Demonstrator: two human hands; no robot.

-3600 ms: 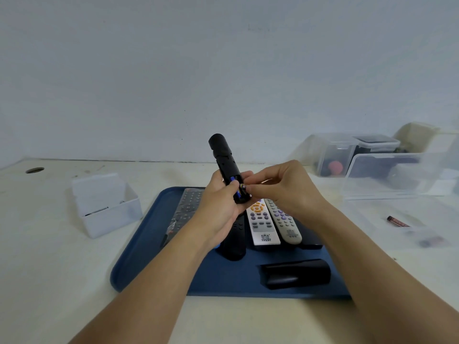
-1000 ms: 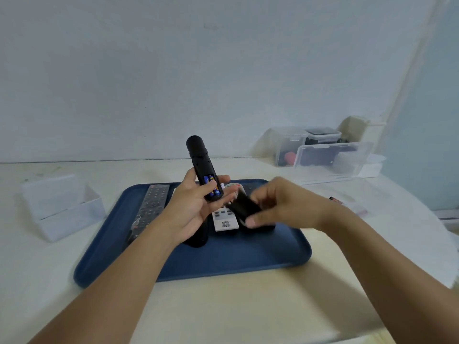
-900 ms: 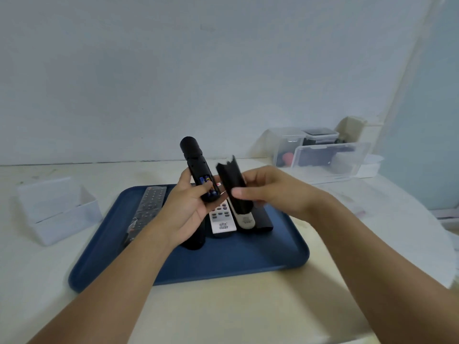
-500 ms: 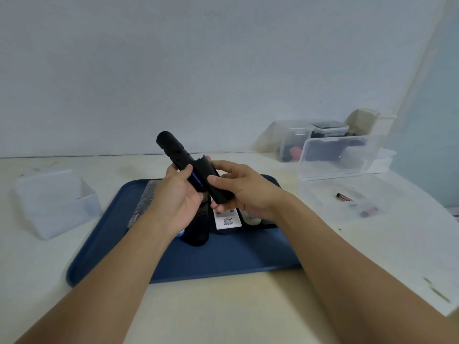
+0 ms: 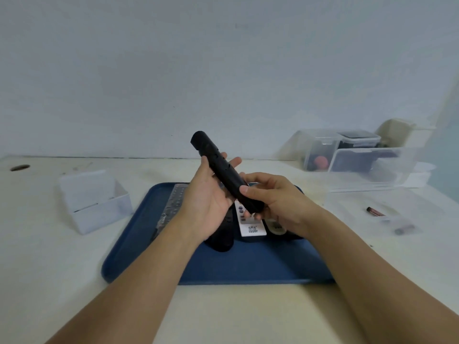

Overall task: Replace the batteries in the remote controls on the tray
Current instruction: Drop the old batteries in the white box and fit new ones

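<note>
Black remote (image 5: 224, 172) sits in both hands above the blue tray (image 5: 248, 266), just left of the frame's centre. Its long axis runs on a diagonal, the rounded far end pointing to the upper left of the frame and the near end dropping toward the lower right. The left hand (image 5: 208, 202) cradles the middle of the body from the left and below, its fingers (image 5: 233, 162) reaching past the far side of the remote while the thumb lies along the near edge; they look loosely wrapped around it. The right hand (image 5: 275, 202) closes over the lower right end, thumb (image 5: 250, 191) on top and curled fingers under it, clamped on that end. No open battery bay or loose cover shows, so the back looks shut, though the seam is too dark to confirm.

The next move likely turns on this diagonal: the remote has to come down and flatten to match the row beneath it, where a white remote (image 5: 250, 225) and another dark remote (image 5: 222, 237) lie pointing away from the viewer. The right hand, at the lower end, is nearer the tray floor and could lead the lowering. A spent-looking battery (image 5: 375, 211) lies on the tabletop (image 5: 49, 269) at the right, well apart from the tray.
</note>
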